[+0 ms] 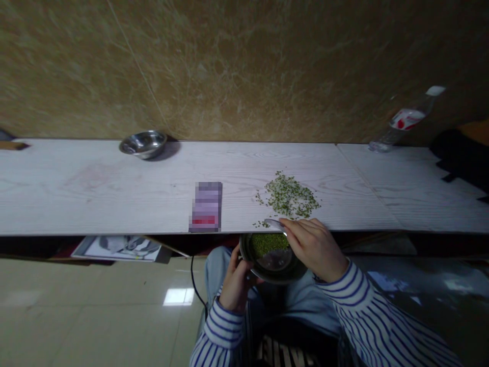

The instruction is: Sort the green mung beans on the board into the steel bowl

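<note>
The right hand (315, 247) is curled loosely at the near edge of the white table (76, 188), its fingers drawn together and resting by the rim of a metal bowl (273, 260); a small pale object is seen at its fingertips, but what it is cannot be told. The bowl, partly filled with green beans (269, 243), is held just below the table edge, gripped at its nine o'clock side by the left hand (237, 283), whose fingers are closed on the rim. A scatter of loose beans (288, 196) lies on the table at twelve o'clock from the bowl. A blurred card (206, 206), unreadable, is seen at ten o'clock. A second steel bowl (143, 143) is set farther off. A plastic bottle (407, 120) with a red-and-white label, its writing illegible, leans at two o'clock.
</note>
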`<state>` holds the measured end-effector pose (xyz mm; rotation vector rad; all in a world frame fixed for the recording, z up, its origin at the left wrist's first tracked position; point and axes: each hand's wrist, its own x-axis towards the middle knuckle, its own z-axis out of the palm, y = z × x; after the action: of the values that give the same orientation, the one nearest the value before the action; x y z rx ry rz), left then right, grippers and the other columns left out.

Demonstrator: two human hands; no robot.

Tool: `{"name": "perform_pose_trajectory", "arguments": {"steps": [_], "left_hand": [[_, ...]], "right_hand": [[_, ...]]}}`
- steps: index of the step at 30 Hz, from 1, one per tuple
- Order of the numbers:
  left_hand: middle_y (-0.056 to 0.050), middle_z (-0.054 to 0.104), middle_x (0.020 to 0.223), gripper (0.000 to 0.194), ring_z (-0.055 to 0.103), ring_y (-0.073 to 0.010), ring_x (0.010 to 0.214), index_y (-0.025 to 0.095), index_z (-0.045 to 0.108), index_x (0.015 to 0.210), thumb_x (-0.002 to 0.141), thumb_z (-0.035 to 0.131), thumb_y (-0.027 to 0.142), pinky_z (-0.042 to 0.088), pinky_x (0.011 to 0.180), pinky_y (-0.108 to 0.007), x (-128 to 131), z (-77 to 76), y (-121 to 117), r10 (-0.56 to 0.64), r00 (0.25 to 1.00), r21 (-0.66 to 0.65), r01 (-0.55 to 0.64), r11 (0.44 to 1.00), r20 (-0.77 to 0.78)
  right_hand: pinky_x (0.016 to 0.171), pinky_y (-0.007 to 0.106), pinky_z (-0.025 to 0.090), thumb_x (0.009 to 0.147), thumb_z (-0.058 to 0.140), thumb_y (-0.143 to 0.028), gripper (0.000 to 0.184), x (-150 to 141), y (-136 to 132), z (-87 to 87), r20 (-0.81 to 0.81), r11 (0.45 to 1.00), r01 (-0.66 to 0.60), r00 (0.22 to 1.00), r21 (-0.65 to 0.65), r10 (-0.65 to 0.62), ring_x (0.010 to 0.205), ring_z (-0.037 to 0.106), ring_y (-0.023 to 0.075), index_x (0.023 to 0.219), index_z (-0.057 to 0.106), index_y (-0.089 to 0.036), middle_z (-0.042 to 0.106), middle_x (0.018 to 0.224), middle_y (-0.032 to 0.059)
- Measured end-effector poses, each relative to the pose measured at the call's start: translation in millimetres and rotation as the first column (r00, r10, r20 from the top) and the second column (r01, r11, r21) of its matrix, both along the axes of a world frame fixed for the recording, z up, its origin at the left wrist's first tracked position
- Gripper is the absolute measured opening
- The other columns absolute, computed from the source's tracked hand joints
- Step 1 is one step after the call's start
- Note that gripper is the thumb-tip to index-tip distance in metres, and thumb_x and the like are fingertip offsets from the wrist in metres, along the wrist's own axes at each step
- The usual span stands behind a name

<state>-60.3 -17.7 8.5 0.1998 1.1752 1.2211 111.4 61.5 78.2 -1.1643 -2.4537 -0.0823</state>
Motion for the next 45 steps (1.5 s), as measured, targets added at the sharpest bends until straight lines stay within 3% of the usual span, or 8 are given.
{"name": "perform_pose_trajectory", "arguments": {"steps": [19,31,34,39,45], "left_hand": [[-0.003,0.061,0.097,0.058,0.058,-0.0156,0.073,0.025,0.051,0.123,0.066,0.060,0.019,0.052,0.057,-0.029,-19.3,2.4,-1.1,0.050,0.999,0.032,-0.050,0.998,-0.013],[-0.001,0.062,0.089,0.066,0.057,-0.0156,0.069,0.024,0.050,0.125,0.060,0.061,0.020,0.050,0.056,-0.028,-26.5,3.3,-0.9,0.082,0.996,0.026,-0.081,0.996,-0.029],[-0.002,0.062,0.090,0.063,0.056,-0.0158,0.071,0.023,0.052,0.123,0.060,0.061,0.020,0.049,0.056,-0.027,-23.1,3.0,-2.3,0.078,0.997,0.026,-0.077,0.997,-0.029],[-0.003,0.063,0.092,0.063,0.057,-0.0166,0.073,0.024,0.052,0.123,0.061,0.061,0.021,0.049,0.057,-0.028,-11.7,0.5,-4.9,0.058,0.998,0.006,-0.058,0.998,-0.025],[-0.003,0.063,0.091,0.065,0.057,-0.0159,0.070,0.023,0.050,0.126,0.062,0.061,0.021,0.047,0.056,-0.027,-3.0,-0.3,-6.1,0.036,0.999,-0.010,-0.036,0.999,-0.026]], "right_hand": [[0.074,0.033,0.040,0.090,0.048,-0.011,0.026,-28.0,14.2,1.6,0.018,1.000,-0.029,0.999,0.002,0.029,0.079,0.064,0.0193,0.111,0.063,-0.014,0.073,0.085,0.0059],[0.081,0.034,0.041,0.090,0.047,-0.007,0.027,-19.6,-10.0,8.0,-0.022,0.968,-0.220,0.975,-0.120,0.219,0.092,0.065,0.0176,0.110,0.063,-0.017,0.072,0.102,0.0072],[0.080,0.034,0.042,0.092,0.046,-0.010,0.025,-8.2,-11.5,6.4,-0.044,0.980,-0.177,0.984,-0.094,0.173,0.089,0.065,0.0171,0.110,0.063,-0.016,0.073,0.100,0.0074],[0.075,0.034,0.042,0.094,0.045,-0.015,0.025,5.4,0.2,4.3,-0.024,1.000,0.001,1.000,-0.018,-0.002,0.082,0.065,0.0193,0.112,0.062,-0.014,0.073,0.092,0.0080],[0.077,0.032,0.043,0.092,0.048,-0.013,0.025,-11.6,9.8,4.0,-0.006,0.999,-0.036,0.999,-0.032,0.035,0.082,0.066,0.0181,0.112,0.062,-0.017,0.073,0.094,0.0055]]}}
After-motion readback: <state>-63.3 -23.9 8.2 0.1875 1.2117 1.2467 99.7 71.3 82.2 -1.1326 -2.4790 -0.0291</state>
